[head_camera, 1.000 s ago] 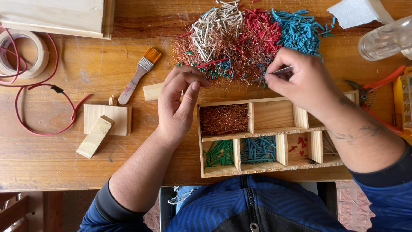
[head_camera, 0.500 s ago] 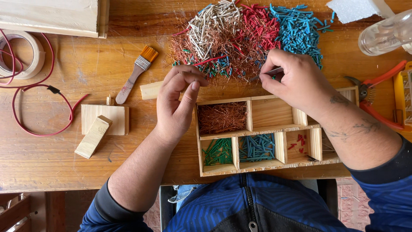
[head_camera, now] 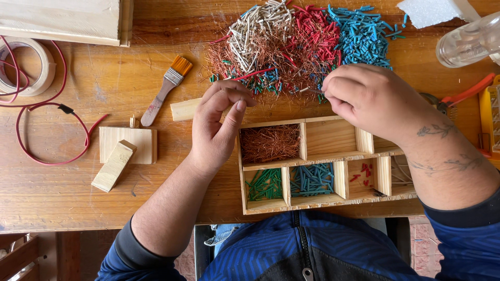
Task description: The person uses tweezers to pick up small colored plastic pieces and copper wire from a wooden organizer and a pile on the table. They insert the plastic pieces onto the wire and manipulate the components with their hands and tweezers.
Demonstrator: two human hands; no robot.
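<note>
A heap of cut wire bits lies at the back of the wooden table: copper strands (head_camera: 234,60), white pieces (head_camera: 258,26), red pieces (head_camera: 312,31) and blue pieces (head_camera: 362,36). In front of it stands a wooden divided box (head_camera: 328,156) holding copper strands (head_camera: 271,143), green bits (head_camera: 265,183), blue bits (head_camera: 311,179) and a few red bits (head_camera: 364,174). My right hand (head_camera: 370,99) pinches a thin wire piece (head_camera: 311,90) at the heap's near edge. My left hand (head_camera: 219,125) hovers by the box's left corner, fingers curled against the thumb, nothing visible in them.
A paintbrush (head_camera: 165,89) with orange bristles, a tape roll (head_camera: 23,65), a looped red cable (head_camera: 52,135) and small wood blocks (head_camera: 122,153) lie left. A wooden board (head_camera: 62,21) sits at the back left. A clear bottle (head_camera: 469,41) and orange-handled pliers (head_camera: 463,93) are at the right.
My left hand's fingers have curled in closer to the thumb. My right hand keeps pinching at the heap's edge and has barely shifted.
</note>
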